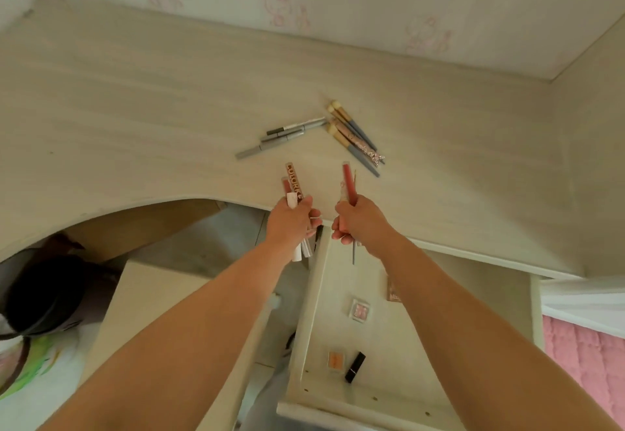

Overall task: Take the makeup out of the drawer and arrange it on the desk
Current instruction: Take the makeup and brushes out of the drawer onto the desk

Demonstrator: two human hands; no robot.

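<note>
Midway: both hands carry makeup from drawer to counter.

Grey pens (282, 136) and brushes (355, 136) already lie on the counter (135, 109). The left hand (291, 220) grips several tubes (294, 183), the right hand (358, 219) a red tube (349, 184) and thin sticks. Two compacts (361, 309), a lipstick (355, 367) and a small pack remain in the drawer (311, 312). One tube's lettering is blurred, unreadable.

Head cam, steep down, desk (169, 99) close.
</note>
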